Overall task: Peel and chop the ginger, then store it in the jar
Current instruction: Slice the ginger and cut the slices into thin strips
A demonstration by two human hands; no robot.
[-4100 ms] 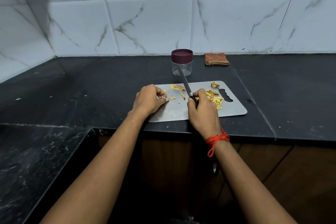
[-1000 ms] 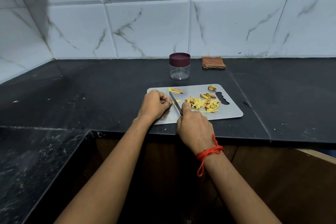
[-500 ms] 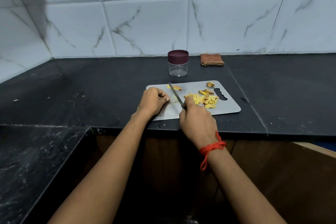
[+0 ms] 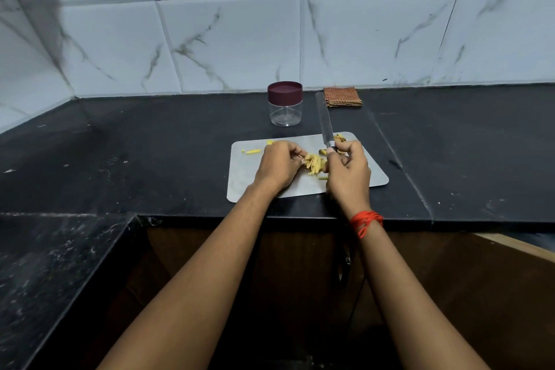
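Grey rectangular metal cutting board (image 4: 246,183); clear plastic jar with maroon lid (image 4: 284,105) stands capped just behind it. Cutting has paused since half a second ago: right hand (image 4: 348,171) clamps the steel knife (image 4: 326,123), its blade now lifted and pointing away. Left hand (image 4: 277,167) curls against the yellow ginger strips (image 4: 313,165) bunched mid-board, pinch unclear; probably regrouping for cross-chopping.
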